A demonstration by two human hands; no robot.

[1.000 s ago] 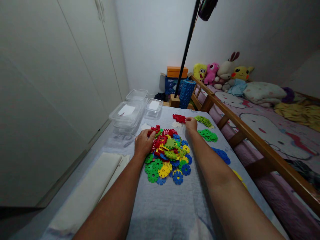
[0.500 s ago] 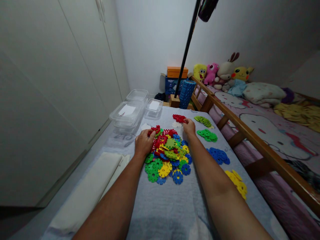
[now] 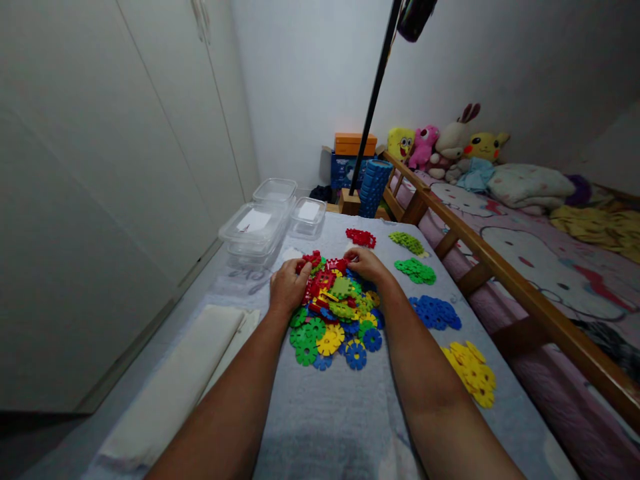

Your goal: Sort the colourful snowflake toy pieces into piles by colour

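A mixed heap of flat, notched plastic building pieces (image 3: 333, 310) in red, yellow, blue and green lies in front of me. At the heap's left edge, my left hand (image 3: 289, 283) has its fingers curled, with a red building piece (image 3: 300, 267) between thumb and fingers. My right hand (image 3: 369, 265) reaches over the heap's far right side, fingertips closed on a red building piece (image 3: 340, 265). Sorted piles lie beyond and to the right: red (image 3: 361, 237), light green (image 3: 406, 243), green (image 3: 415, 271), blue (image 3: 435, 313) and yellow (image 3: 471, 372).
Clear plastic boxes (image 3: 255, 230) with white paper slips stand at the far left of the cloth-covered table (image 3: 330, 413). A folded white cloth (image 3: 175, 387) lies at the left. Along the right runs a wooden bed rail (image 3: 500, 287). A black pole (image 3: 373, 100) rises behind.
My right hand has moved left and nearer, from beside the sorted red pile to the heap's red pieces. The left hand has stayed in place.
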